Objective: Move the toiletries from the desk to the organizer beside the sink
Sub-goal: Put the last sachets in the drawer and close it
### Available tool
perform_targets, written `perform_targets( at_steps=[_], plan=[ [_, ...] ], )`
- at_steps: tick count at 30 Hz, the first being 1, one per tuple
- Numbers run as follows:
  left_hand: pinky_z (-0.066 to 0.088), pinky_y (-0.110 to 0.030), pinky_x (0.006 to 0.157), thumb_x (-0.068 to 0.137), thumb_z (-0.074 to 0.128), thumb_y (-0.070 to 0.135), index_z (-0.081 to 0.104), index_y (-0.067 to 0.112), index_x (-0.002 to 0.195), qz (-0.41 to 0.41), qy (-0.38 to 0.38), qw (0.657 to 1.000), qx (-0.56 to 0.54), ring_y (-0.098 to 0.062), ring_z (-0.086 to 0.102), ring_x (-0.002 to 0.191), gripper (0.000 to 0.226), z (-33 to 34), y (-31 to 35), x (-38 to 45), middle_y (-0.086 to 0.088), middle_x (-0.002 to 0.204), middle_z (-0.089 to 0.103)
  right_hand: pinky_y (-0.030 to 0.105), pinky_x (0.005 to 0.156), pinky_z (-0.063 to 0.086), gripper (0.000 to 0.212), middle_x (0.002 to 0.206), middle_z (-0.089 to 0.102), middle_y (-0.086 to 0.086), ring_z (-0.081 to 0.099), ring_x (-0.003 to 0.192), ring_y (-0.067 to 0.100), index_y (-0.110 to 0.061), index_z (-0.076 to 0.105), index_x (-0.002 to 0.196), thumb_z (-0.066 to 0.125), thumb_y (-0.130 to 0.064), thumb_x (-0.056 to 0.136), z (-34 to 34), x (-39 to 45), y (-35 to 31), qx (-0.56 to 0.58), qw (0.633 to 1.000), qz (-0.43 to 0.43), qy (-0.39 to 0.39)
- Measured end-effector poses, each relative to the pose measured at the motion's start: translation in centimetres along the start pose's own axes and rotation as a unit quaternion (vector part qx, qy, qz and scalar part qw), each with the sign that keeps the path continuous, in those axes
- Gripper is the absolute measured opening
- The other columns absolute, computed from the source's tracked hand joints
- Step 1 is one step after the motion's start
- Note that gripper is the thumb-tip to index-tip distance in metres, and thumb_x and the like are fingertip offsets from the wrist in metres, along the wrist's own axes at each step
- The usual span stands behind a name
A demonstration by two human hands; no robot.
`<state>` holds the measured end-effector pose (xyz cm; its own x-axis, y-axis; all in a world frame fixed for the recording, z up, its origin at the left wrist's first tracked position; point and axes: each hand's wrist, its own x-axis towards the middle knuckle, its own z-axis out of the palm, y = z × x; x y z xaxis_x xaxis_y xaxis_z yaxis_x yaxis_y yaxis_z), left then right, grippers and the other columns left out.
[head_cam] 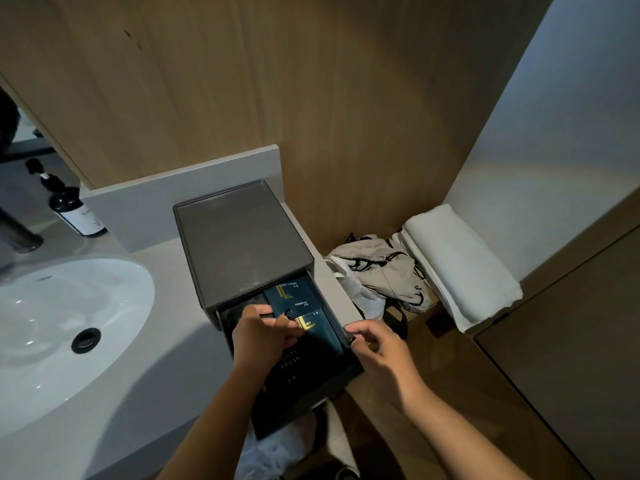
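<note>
A dark grey drawer organizer (239,233) stands on the counter to the right of the white sink (62,327). Its drawer (349,344) is pulled out toward me. Inside lie dark teal toiletry packets: a shower cap packet (294,294) at the back and another one (320,332) in front of it. My left hand (259,336) grips a long dark toothbrush packet (289,379) over the drawer, its lower end sticking out past the drawer front. My right hand (377,351) pinches the drawer's right wall with thumb and fingers.
A dark pump bottle (74,209) stands by the faucet (19,233) at the back left. To the right, a lower wooden shelf holds a crumpled beige bag (384,271) and a rolled white towel (457,261). A plastic bag (277,448) shows below the drawer.
</note>
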<state>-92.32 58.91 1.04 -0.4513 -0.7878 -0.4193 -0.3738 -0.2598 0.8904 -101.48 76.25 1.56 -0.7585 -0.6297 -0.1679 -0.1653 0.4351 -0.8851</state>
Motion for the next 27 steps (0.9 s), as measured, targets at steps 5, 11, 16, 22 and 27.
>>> perform_targets(
  at_steps=[5,11,16,22,27],
  plan=[
    [0.055,-0.029,0.050,0.090,0.061,0.004,0.047,0.003,0.105,0.018,0.013,0.998,0.058,-0.023,0.070,0.056,0.020,0.0,0.3,0.2,-0.015,0.072,0.070,0.012,0.075,0.043,0.026,0.100,0.059,-0.011,0.056,0.090,0.001,-0.028,0.063,0.103,0.054,-0.008,0.089,0.1,0.2,0.2,0.003,0.999,0.026,-0.021],
    [0.051,-0.028,0.045,0.091,0.062,0.012,0.041,0.007,0.111,0.046,0.023,0.987,0.153,-0.019,0.064,0.045,0.029,0.5,0.7,0.2,-0.017,0.072,0.066,0.019,0.079,0.042,0.028,0.102,0.058,-0.011,0.056,0.094,0.006,-0.023,0.063,0.110,0.052,-0.009,0.088,0.0,0.7,0.2,-0.002,0.997,0.051,-0.062],
    [0.058,-0.039,0.064,0.088,0.064,0.027,0.040,0.011,0.121,0.069,0.070,0.973,0.211,-0.029,0.068,0.061,0.044,0.3,0.8,-0.3,-0.017,0.082,0.069,0.020,0.072,0.041,0.028,0.101,0.061,-0.003,0.057,0.086,0.007,-0.027,0.064,0.105,0.053,-0.010,0.085,-0.3,0.8,0.0,0.016,0.995,0.051,-0.090],
    [0.054,-0.038,0.072,0.087,0.062,0.023,0.053,0.014,0.115,0.133,0.118,0.959,0.219,-0.026,0.068,0.071,0.030,-1.5,0.3,-2.9,0.000,0.067,0.069,0.027,0.072,0.046,0.019,0.099,0.063,-0.002,0.059,0.085,0.009,-0.032,0.060,0.097,0.059,-0.018,0.085,-1.0,0.8,-0.3,0.033,0.987,0.056,-0.149],
    [0.042,-0.026,0.071,0.081,0.061,-0.001,0.062,0.008,0.106,0.196,0.215,0.925,0.243,-0.033,0.064,0.078,0.026,-2.5,-1.7,-6.0,-0.007,0.079,0.069,0.047,0.090,0.053,0.021,0.100,0.068,-0.004,0.065,0.095,0.016,-0.035,0.060,0.103,0.058,-0.021,0.087,-0.8,0.6,0.9,0.047,0.976,0.101,-0.185]
  ],
)
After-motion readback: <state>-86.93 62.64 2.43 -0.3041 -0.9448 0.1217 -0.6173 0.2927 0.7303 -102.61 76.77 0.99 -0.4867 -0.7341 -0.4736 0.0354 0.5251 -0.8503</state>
